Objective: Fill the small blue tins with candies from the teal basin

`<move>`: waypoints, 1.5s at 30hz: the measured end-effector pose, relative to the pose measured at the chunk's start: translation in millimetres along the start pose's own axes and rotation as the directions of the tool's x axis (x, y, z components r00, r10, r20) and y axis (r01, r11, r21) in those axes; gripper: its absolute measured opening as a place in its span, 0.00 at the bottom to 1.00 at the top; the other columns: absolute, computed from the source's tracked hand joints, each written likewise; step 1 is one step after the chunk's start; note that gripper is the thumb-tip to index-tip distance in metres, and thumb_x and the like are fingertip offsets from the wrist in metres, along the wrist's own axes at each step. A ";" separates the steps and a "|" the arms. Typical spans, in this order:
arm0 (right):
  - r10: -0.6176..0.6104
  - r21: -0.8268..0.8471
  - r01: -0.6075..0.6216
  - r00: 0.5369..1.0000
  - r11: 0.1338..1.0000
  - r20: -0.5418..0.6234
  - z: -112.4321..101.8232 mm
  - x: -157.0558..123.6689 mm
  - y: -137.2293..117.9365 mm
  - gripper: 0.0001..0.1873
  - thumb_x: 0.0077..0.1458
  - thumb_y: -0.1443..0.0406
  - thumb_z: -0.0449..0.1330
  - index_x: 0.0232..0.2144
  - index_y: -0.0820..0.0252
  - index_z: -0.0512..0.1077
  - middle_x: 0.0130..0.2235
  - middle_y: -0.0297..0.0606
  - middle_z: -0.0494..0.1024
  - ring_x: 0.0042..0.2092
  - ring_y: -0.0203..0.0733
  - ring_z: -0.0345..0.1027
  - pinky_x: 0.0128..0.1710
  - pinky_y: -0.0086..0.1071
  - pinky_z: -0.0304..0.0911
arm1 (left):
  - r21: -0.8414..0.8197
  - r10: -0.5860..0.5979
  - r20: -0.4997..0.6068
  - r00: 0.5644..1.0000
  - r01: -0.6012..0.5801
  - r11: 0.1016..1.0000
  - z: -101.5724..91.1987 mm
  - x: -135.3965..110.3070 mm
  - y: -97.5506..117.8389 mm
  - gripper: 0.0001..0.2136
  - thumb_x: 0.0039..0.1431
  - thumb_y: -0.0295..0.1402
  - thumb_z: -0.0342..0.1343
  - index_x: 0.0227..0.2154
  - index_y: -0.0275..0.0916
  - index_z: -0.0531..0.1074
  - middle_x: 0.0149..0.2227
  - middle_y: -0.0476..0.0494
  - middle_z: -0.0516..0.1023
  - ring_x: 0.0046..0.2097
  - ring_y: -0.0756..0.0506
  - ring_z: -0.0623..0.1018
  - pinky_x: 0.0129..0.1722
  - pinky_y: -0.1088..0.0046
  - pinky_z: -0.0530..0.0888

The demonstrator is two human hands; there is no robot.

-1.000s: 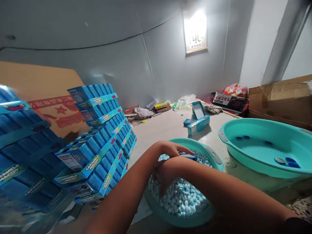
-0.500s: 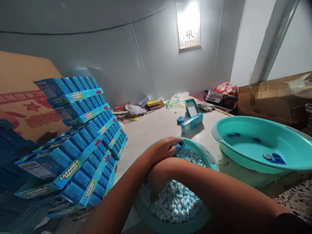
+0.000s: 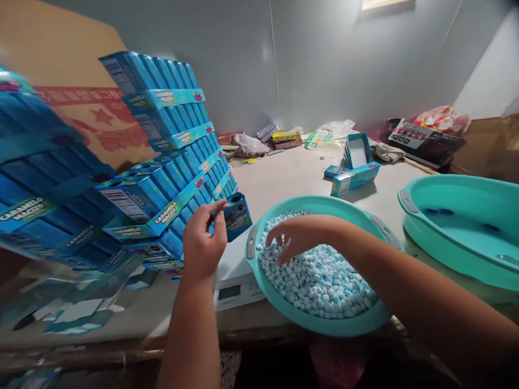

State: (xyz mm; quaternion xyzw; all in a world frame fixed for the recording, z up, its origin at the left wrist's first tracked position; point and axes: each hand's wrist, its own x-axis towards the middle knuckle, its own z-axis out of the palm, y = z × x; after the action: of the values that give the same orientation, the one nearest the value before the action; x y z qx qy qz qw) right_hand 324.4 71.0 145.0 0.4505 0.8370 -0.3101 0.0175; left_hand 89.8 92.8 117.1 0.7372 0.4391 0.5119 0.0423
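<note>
A turquoise basin point(image 3: 312, 321) holds a heap of small white and pale-blue candies point(image 3: 324, 286). My right hand point(image 3: 302, 235) reaches over the left part of the heap, palm down, fingers bent and apart, touching the candies. To the left of the basin, my left hand point(image 3: 205, 243) is closed with thumb and forefinger at the edge of a small blue candy box point(image 3: 239, 219), which tilts slightly and has a dark round hole on top. Below that box lies a white scale point(image 3: 237, 292) with a small display, partly under the basin's rim.
Blue display cartons of candy boxes point(image 3: 174, 208) are stacked at the left, before a brown cardboard box point(image 3: 77, 32). A second turquoise basin point(image 3: 458, 259) with a few blue caps stands right. Behind are an open blue carton point(image 3: 357, 181), bags and packets along the wall.
My left hand has moved left from over the basin with the blue candy box, uncrossing my arms. My right hand is now in plain sight above the candies. The view has tilted down and left.
</note>
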 end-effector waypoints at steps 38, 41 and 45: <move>0.222 -0.270 -0.231 0.973 0.935 -0.065 11.6 -3.5 -7.9 0.17 0.46 0.61 0.66 0.42 0.54 0.78 0.37 0.35 0.78 0.34 0.40 0.66 0.29 0.33 0.53 | -0.423 -0.448 0.164 0.879 0.473 0.773 23.6 -67.8 -71.6 0.34 0.59 0.56 0.54 0.62 0.41 0.59 0.58 0.33 0.67 0.59 0.40 0.71 0.62 0.57 0.65; 0.213 -0.238 -0.223 0.975 0.945 -0.064 7.9 -2.9 -0.1 0.11 0.47 0.61 0.65 0.36 0.54 0.79 0.34 0.33 0.78 0.32 0.38 0.65 0.28 0.33 0.53 | -0.405 -0.451 0.194 0.871 0.489 0.773 25.4 -67.7 -72.9 0.33 0.56 0.50 0.61 0.60 0.40 0.61 0.57 0.34 0.71 0.57 0.39 0.74 0.59 0.58 0.70; 0.185 -0.200 -0.200 0.978 0.959 -0.093 -4.6 -5.8 5.2 0.10 0.49 0.61 0.65 0.36 0.55 0.80 0.33 0.34 0.78 0.32 0.38 0.67 0.30 0.33 0.56 | -0.305 -0.427 0.068 0.902 0.426 0.851 26.5 -65.1 -70.5 0.26 0.51 0.42 0.67 0.50 0.38 0.69 0.49 0.36 0.78 0.52 0.39 0.78 0.57 0.58 0.72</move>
State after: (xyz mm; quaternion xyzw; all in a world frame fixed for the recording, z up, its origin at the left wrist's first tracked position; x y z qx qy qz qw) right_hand 333.0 71.2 147.9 0.5366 0.8171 -0.2006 0.0640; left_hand 62.3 101.2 21.8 0.6047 0.5049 0.5533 0.2705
